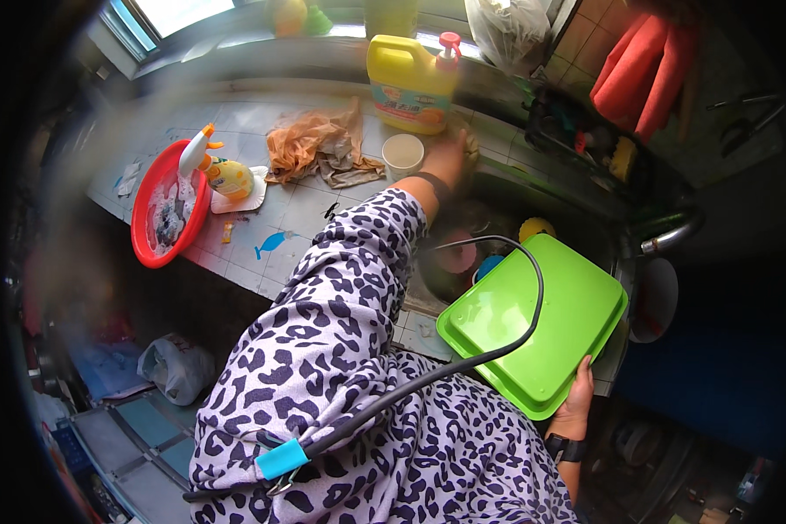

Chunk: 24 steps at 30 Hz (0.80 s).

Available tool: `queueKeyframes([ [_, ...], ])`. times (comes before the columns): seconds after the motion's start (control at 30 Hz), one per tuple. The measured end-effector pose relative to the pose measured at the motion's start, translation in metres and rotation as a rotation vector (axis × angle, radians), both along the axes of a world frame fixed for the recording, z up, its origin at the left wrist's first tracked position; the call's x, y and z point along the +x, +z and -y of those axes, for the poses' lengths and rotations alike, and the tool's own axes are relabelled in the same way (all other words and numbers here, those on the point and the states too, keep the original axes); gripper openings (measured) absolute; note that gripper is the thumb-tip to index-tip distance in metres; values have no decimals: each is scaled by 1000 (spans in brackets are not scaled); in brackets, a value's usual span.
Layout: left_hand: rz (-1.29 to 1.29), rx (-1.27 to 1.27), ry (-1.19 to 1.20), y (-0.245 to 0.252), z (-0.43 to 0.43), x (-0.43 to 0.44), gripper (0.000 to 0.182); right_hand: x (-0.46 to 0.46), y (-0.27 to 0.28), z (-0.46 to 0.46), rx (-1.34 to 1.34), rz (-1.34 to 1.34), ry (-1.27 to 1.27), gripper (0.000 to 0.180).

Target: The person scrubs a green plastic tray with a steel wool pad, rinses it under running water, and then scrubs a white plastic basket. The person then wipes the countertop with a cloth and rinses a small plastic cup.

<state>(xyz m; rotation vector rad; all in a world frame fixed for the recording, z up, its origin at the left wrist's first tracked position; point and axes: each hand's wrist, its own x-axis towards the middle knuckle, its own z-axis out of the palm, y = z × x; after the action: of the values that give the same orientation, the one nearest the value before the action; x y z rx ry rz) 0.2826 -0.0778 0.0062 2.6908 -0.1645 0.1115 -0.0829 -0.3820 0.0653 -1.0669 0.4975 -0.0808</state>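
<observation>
My left hand (pixel 447 162) reaches forward over the near edge of the sink, blurred, and holds a yellowish-green sponge or cloth (pixel 471 145). Its fingers are partly hidden. Close beside it are a white cup (pixel 403 155) and a yellow detergent jug (pixel 409 92) with a red pump top. My right hand (pixel 576 396) grips the lower right edge of a bright green plastic tray (pixel 537 321), whose underside faces up. The tray is tilted over the sink (pixel 432 275) and covers part of it. A black cord (pixel 538 288) passes across in front of the tray.
A red basin (pixel 204 219) of suds sits at the counter's left edge, beside a spray bottle (pixel 229 178) on a white dish (pixel 255 193). Crumpled orange plastic bags (pixel 308 144) lie behind. Pink, blue (pixel 488 268) and yellow (pixel 537 228) items are in the sink. A metal faucet (pixel 671 234) juts in at right.
</observation>
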Motion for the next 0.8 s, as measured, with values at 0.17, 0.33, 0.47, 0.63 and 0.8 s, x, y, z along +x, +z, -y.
queueKeyframes([
  [0.17, 37, 689, -158, -7, -5, -7, 41, 0, -2, 1, 19, -21, -25, 49],
  [0.33, 69, 756, -130, -4, 2, -26, 45, 5, -3, 1, 19, 31, 41, 50],
  [0.47, 462, 472, -146, 16, -4, -64, 53, 10, -3, 1, 20, 16, 30, 49],
  [0.63, 786, 62, -401, 39, -72, -109, 54, 10, -1, -2, 8, 0, 36, 49],
  [0.8, 903, 22, 595, 39, -198, -96, 51, 5, 3, -9, 18, -2, 56, 49],
])
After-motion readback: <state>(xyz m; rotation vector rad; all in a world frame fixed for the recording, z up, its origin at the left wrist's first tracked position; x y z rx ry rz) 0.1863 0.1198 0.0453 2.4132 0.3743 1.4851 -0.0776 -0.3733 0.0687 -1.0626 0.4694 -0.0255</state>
